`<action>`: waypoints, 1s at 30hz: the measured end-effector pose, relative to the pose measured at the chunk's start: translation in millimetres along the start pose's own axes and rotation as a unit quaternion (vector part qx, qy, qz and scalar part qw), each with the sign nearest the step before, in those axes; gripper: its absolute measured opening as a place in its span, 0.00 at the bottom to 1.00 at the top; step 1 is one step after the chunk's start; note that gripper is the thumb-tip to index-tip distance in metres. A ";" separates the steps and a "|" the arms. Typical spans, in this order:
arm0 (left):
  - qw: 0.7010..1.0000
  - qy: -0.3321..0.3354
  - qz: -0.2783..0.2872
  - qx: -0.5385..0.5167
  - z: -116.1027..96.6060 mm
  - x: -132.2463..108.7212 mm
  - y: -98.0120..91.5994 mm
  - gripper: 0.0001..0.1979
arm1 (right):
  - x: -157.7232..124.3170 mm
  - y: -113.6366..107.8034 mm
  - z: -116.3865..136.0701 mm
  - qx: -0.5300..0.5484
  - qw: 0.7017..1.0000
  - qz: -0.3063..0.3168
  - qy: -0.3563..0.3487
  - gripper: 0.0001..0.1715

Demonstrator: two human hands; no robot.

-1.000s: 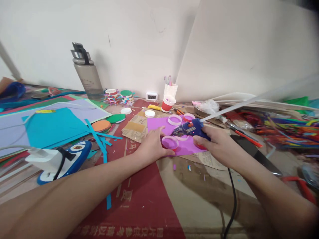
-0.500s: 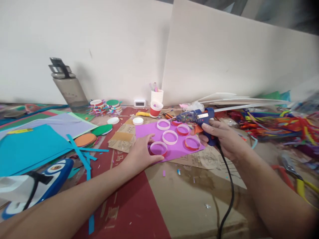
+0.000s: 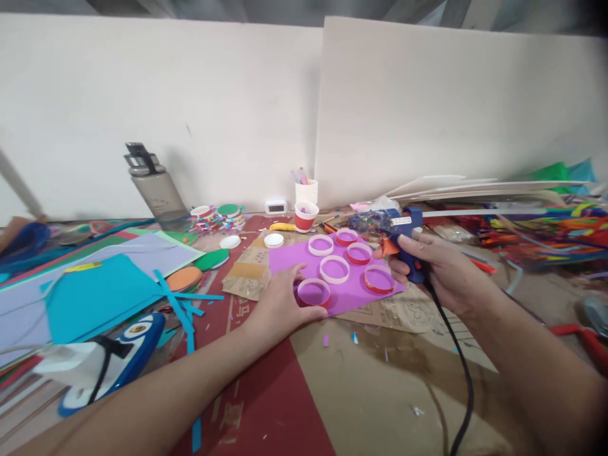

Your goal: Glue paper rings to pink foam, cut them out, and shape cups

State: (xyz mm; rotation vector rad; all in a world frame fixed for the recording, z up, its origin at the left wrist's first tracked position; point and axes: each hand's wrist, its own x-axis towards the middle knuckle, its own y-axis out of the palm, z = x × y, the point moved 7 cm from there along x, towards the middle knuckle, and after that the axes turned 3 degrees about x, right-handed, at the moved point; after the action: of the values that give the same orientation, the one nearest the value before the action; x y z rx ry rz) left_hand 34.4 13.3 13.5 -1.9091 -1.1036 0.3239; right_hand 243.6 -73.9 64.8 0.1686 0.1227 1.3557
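Observation:
My left hand (image 3: pixel 281 305) rests on the purple sheet (image 3: pixel 287 254), its thumb and fingers curved round the nearest paper ring (image 3: pixel 314 294), a low band with red on its outside. In my right hand (image 3: pixel 434 266) is a blue hot glue gun (image 3: pixel 412 237), with a finger by its orange trigger. A long pale glue stick (image 3: pixel 470 213) sticks out of its back, and its nozzle points left above the sheet. Several other rings stand on the sheet, among them a white one (image 3: pixel 334 270) and a red-edged one (image 3: pixel 379 279).
Behind the sheet stand a red-and-white paper cup (image 3: pixel 306 217), a small white clock (image 3: pixel 276 206) and a bottle (image 3: pixel 159 196). Blue card (image 3: pixel 102 291) and paper strips lie left. Colourful craft sticks (image 3: pixel 560 231) pile up right. The black cord (image 3: pixel 456 354) trails down to the front.
The view has tilted up and shifted left, so things appear lower and further right. Both hands keep nearly the same pose around the ring and the glue gun.

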 end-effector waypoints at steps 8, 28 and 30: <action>0.985 -0.005 -0.140 -0.099 -2.9 -0.9 -35.7 0.15 | 0.4 -4.5 1.8 0.033 0.998 -0.035 -0.031 0.11; 0.989 -0.063 -0.118 -0.061 29.3 21.6 -40.8 0.07 | 2.4 -5.3 -4.1 0.029 0.998 -0.037 -0.032 0.13; 0.981 -0.100 -0.088 -0.141 31.9 23.6 -40.6 0.06 | 2.5 -5.8 -4.4 0.029 0.999 -0.034 -0.031 0.13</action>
State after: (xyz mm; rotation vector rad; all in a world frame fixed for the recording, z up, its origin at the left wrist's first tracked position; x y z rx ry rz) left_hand 5.9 58.9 31.7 -2.0375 -1.5099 0.2743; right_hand 249.0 -72.4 59.4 0.2525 0.1153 1.2779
